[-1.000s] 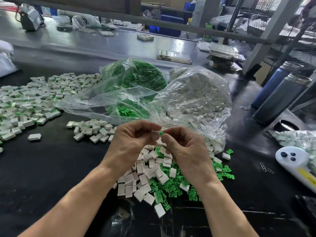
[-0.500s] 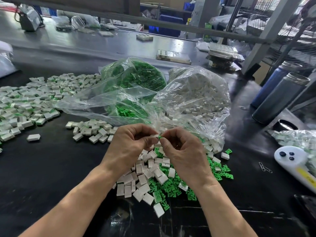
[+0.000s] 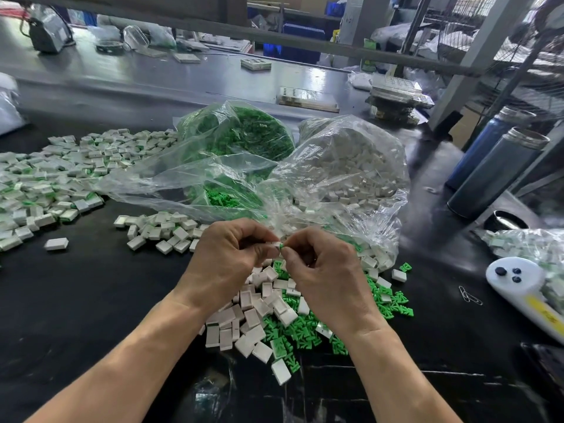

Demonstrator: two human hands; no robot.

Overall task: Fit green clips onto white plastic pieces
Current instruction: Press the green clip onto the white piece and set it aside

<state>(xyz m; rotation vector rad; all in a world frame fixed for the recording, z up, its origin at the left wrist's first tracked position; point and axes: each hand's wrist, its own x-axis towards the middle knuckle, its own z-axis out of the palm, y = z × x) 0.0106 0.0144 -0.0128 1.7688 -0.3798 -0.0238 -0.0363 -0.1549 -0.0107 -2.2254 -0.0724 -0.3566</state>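
- Now the left hand [image 3: 227, 264] pinches a white piece [image 3: 274, 244] between thumb and curled fingers, above the black table [image 3: 76, 300].
- The right hand [image 3: 328, 279] pinches a green clip [image 3: 281, 245] at its fingertips, the clip touching the white piece's end.
- Directly below both hands lies a mixed pile [image 3: 274, 315] of loose white pieces and green clips.
- Just beyond the hands sit two clear bags: the clip bag [image 3: 238, 138] behind the left hand, the piece bag [image 3: 351, 160] behind the right.
- Far left of the left hand spreads a heap of fitted pieces [image 3: 45, 184]; a smaller white cluster [image 3: 161, 230] lies nearer.
- Well right of the right hand stand two flasks [image 3: 494, 172] and a white handheld device [image 3: 518, 285].
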